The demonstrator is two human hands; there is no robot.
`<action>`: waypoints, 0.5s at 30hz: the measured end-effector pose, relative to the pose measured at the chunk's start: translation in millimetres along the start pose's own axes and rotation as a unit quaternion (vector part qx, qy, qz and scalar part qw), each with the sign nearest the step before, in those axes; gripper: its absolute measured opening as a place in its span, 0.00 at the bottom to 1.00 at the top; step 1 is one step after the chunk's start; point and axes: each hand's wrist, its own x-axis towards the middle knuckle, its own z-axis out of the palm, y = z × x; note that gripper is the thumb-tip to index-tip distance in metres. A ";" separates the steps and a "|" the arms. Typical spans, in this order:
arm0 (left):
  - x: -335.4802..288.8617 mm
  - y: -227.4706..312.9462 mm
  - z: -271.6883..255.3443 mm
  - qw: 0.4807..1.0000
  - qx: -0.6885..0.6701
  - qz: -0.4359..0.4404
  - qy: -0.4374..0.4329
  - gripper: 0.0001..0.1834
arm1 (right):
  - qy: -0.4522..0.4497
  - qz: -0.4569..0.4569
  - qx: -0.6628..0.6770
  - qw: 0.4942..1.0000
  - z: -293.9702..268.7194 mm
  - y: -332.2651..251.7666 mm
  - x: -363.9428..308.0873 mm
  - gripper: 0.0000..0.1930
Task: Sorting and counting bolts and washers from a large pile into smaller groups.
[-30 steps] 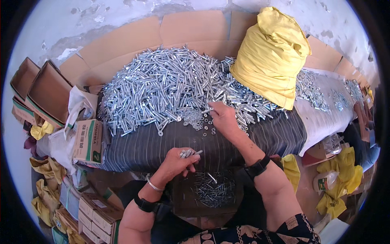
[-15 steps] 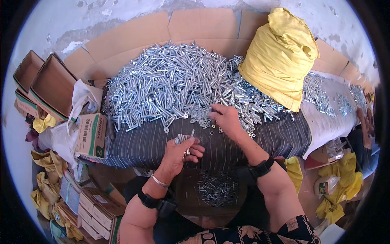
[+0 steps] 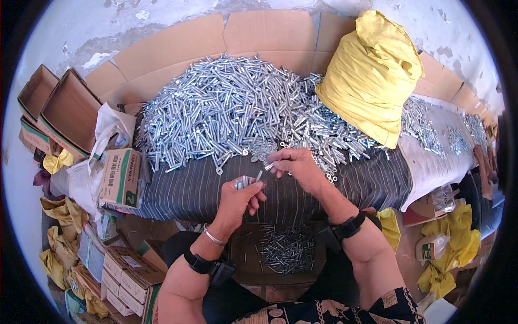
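Here's the big one first: a long surface [image 3: 183,191] under dark, pin-striped cloth, running left to right across the scene. Banked along its far side is a great silvery heap of metal fasteners [image 3: 216,113], and standing on the right end of that heap, a bulging yellow sack [image 3: 369,81]. Down at the near side, below the edge, sits a brown box [image 3: 242,267] with a scatter of slim dark metal pieces [image 3: 286,249] inside.

Now the hands, both out over the near part of the cloth, just beside each other and apart! The left hand [image 3: 237,204] is curled snugly round a bunch of fasteners [image 3: 244,182], its thumb over the top, one slim rod [image 3: 259,175] poking up at the thumb. The right hand [image 3: 300,167] is half closed, thumb and fingertips pinching a small bright piece [image 3: 268,167]; whether that's a nut, a sleeve or something else, I can't tell. Just past it, against the heap, lies a little patch of washers [image 3: 263,149], with loose nuts [image 3: 330,175] to the right.

The step in hand looks like fitting pinched piece to upright rod. As I judge it, the next move calls for a steady left thumb, careful lining-up, and a light pinch so nothing slips.
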 end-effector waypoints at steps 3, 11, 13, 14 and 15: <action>0.0 1.0 0.8 1.000 0.012 -0.002 0.008 0.07 | -0.019 0.006 -0.002 1.000 8.1 -5.1 -3.0 0.12; -2.0 1.3 2.0 0.996 0.089 -0.028 0.001 0.07 | 0.015 0.035 0.027 0.999 23.8 3.0 -0.6 0.10; -0.1 -0.2 -1.5 0.996 0.079 -0.031 0.008 0.07 | 0.025 0.030 0.023 0.999 26.2 1.0 -0.4 0.09; 0.2 -0.9 -3.4 0.997 0.069 -0.032 0.014 0.07 | 0.024 0.031 0.024 0.999 25.7 5.2 1.0 0.09; 0.3 -0.7 -3.5 0.997 0.069 -0.032 0.013 0.07 | 0.039 0.009 0.023 0.999 23.5 8.2 3.1 0.08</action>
